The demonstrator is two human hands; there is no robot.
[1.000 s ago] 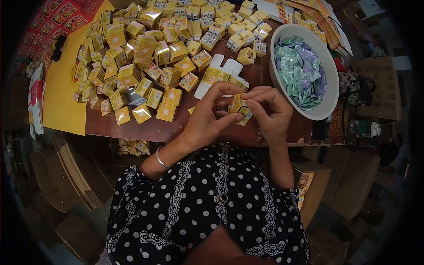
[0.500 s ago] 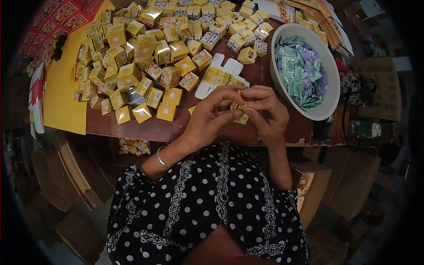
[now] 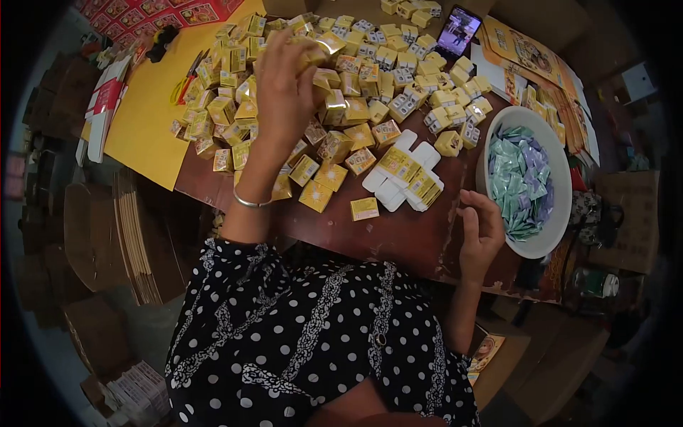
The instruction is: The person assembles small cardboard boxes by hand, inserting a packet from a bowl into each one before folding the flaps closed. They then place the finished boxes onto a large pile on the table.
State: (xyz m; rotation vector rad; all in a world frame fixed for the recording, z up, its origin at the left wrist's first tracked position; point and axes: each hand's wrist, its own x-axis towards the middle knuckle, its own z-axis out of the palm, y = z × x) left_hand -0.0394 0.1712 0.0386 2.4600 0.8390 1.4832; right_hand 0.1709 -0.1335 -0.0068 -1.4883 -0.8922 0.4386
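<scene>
Blouse: black with white dots (image 3: 299,334), nearest the camera; bracelet (image 3: 252,203) on the left wrist.
Right hand (image 3: 484,238): over the near side of the table (image 3: 420,249), just beside the bowl. Fingers loosely curled, thumb and forefinger parted; nothing seen between them.
Lone yellow box (image 3: 364,208): lies on the table between the two hands, well apart from the right, untouched.
Unfolded carton (image 3: 409,174): just beyond the lone box, white flaps spread, printed panels up.
Bowl (image 3: 562,203): pale, filled with green and purple packets (image 3: 514,181).
Left hand (image 3: 284,92): stretched over the heap, back of the hand up, fingers half bent. Yellow shows at the fingertips, blurred; cannot tell whether they have hold of a box or merely lie against one.
Change: half a second ago both hands meet around one small yellow box; now they are well apart, left at the heap, right empty by the bowl. View has swung as well.
Reading: two-handed handling of that box appears finished; whether it is now at the left fingertips, cannot tell.
Yellow boxes (image 3: 338,146): heaped under and around the left hand.
Yellow-and-white pieces (image 3: 441,117): massed right of the heap.
Phone (image 3: 459,30): far side, screen lit.
</scene>
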